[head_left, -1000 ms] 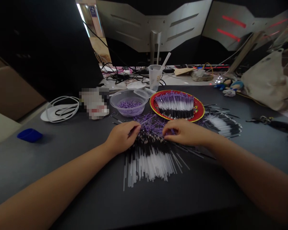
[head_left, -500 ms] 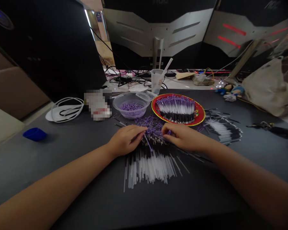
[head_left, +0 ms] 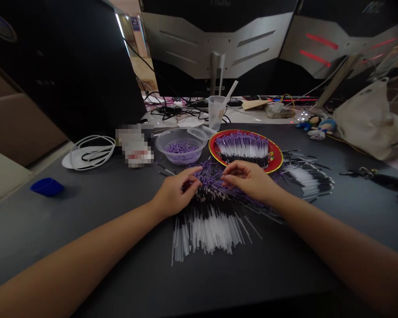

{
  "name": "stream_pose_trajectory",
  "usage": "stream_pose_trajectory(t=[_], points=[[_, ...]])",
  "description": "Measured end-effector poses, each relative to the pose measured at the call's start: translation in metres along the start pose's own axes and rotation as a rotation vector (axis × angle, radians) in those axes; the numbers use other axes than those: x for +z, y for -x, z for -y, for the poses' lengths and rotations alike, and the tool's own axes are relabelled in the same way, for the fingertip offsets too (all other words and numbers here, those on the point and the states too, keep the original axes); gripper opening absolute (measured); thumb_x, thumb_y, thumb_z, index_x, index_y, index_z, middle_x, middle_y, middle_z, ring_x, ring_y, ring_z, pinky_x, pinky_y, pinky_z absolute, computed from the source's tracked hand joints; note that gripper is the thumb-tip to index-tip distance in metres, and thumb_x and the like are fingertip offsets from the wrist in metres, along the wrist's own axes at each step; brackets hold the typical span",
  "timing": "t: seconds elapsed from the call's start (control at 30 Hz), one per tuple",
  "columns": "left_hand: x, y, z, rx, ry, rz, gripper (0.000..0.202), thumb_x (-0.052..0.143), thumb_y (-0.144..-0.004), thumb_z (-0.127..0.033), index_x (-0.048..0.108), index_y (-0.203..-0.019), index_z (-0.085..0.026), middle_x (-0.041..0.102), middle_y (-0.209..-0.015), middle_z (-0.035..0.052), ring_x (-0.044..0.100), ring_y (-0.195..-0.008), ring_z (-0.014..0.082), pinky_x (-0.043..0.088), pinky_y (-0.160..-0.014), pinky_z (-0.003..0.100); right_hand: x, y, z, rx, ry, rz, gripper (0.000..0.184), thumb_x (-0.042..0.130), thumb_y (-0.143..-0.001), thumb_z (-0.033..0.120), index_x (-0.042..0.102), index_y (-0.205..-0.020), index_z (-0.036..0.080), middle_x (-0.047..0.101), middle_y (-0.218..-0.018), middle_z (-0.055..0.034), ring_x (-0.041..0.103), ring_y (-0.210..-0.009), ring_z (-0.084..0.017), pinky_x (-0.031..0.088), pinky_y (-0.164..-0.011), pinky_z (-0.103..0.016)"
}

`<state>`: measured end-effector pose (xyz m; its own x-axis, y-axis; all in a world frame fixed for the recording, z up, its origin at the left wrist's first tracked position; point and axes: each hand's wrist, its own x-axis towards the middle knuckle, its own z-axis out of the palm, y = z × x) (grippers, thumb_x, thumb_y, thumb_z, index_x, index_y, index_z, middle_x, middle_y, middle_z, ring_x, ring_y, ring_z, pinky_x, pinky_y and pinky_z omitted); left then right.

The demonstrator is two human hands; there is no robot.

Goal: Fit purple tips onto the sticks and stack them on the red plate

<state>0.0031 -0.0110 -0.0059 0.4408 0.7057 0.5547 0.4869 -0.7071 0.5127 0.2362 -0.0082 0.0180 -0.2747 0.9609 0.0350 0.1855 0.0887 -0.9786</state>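
My left hand (head_left: 176, 192) is open, thumb and forefinger apart, beside a heap of small purple plastic pieces (head_left: 209, 173). Across the heap, my right hand (head_left: 247, 180) has its fingers curled loosely with a gap to the thumb. Nothing shows clearly in it; purple pieces lie right behind its fingertips. Between and below the hands lies a bundle of thin white-and-black sticks (head_left: 212, 232), their metal tips pointing at the heap. Behind, a red plate (head_left: 276, 164) bears rows of sticks topped with purple ends (head_left: 242, 145). A clear plastic bowl (head_left: 162, 148) holds more purple pieces.
More white-and-black sticks (head_left: 310, 179) lie right of the plate. A plastic cup (head_left: 215, 112) with a straw stands behind. At left are a blue cup-like object (head_left: 47, 187) and a coiled white cable (head_left: 93, 152). Keys (head_left: 365, 172) and small dolls (head_left: 321, 126) lie at right.
My left hand has let go of the purple piece it pinched, and its fingers have spread. My right hand has shifted slightly up and left, its fingers less curled.
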Motion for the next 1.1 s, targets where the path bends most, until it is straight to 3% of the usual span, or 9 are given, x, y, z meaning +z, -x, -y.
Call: stream_pose_trajectory(t=[0.1,0.3,1.1], points=[[0.0001,0.0017,-0.0008,0.122,-0.139,0.008,0.029,0.054,-0.088,-0.022,0.059,-0.115,-0.015,0.072,-0.084,0.0033,0.061,-0.058,0.0091,0.052,-0.059,0.022,-0.0009,0.0016,0.0025,-0.018,-0.132,-0.026,0.019,0.072,-0.072,0.029,0.057,-0.079,0.021,0.068,-0.074,-0.0016,0.067,-0.071,-0.017,0.056,-0.066,-0.033],[-0.0005,0.0057,0.0008,0.324,-0.298,0.076,0.029,0.053,-0.090,-0.022,0.057,-0.118,-0.017,0.072,-0.088,0.0034,0.066,-0.070,0.0120,0.053,-0.067,0.024,0.0009,0.0057,0.0056,-0.004,-0.403,-0.034,0.022,0.074,-0.072,0.028,0.055,-0.082,0.021,0.072,-0.086,-0.0029,0.069,-0.078,-0.015,0.056,-0.076,-0.033],[0.0007,0.0046,0.0008,0.338,-0.351,0.095,0.028,0.048,-0.092,-0.024,0.056,-0.118,-0.015,0.071,-0.085,0.0046,0.067,-0.071,0.0139,0.054,-0.066,0.026,0.0018,0.0079,0.0032,0.005,-0.466,0.055,0.021,0.068,-0.078,0.031,0.051,-0.086,0.023,0.071,-0.093,-0.0018,0.069,-0.083,-0.016,0.055,-0.081,-0.036]])
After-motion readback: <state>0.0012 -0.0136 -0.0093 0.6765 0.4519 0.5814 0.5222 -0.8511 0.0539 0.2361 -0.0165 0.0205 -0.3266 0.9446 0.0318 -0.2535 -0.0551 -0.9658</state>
